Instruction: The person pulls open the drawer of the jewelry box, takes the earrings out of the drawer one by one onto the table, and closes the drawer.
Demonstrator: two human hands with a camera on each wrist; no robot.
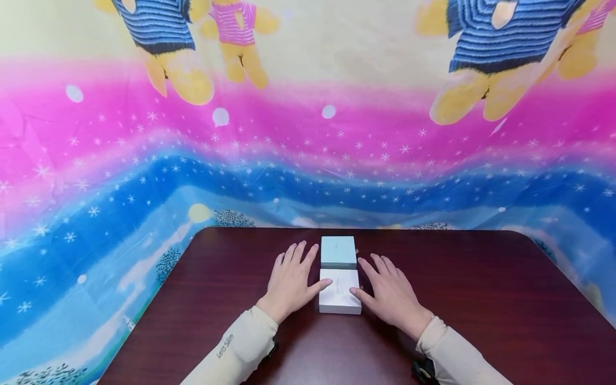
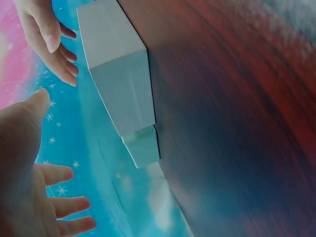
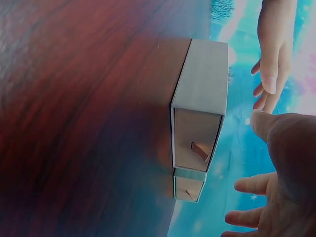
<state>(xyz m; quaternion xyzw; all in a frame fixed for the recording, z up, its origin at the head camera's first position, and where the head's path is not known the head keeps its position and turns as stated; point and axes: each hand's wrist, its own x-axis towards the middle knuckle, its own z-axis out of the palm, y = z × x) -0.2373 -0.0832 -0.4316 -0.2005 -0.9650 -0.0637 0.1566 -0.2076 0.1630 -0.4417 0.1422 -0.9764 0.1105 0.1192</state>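
Note:
A white drawer box [image 1: 339, 299] with faint printing on its lid lies in the middle of the table. Directly behind it, end to end, sits a mint green box [image 1: 338, 252]. My left hand [image 1: 289, 283] spreads its fingers along the boxes' left side, the thumb over the white box's lid in the head view. On the right side my right hand [image 1: 393, 297] is likewise spread, its thumb by the white box's right edge. Both hands hold nothing. In the right wrist view, a brown pull tab [image 3: 200, 151] sticks out of the white box, and a smaller tab [image 3: 190, 194] out of the green one.
The dark reddish-brown table [image 1: 231, 262] has rounded far corners. A cloth backdrop [image 1: 289, 144] with bears and snowflakes hangs behind it and along the sides. Dark straps [image 1: 424, 370] sit at the cream-coloured sleeves [image 1: 240, 347].

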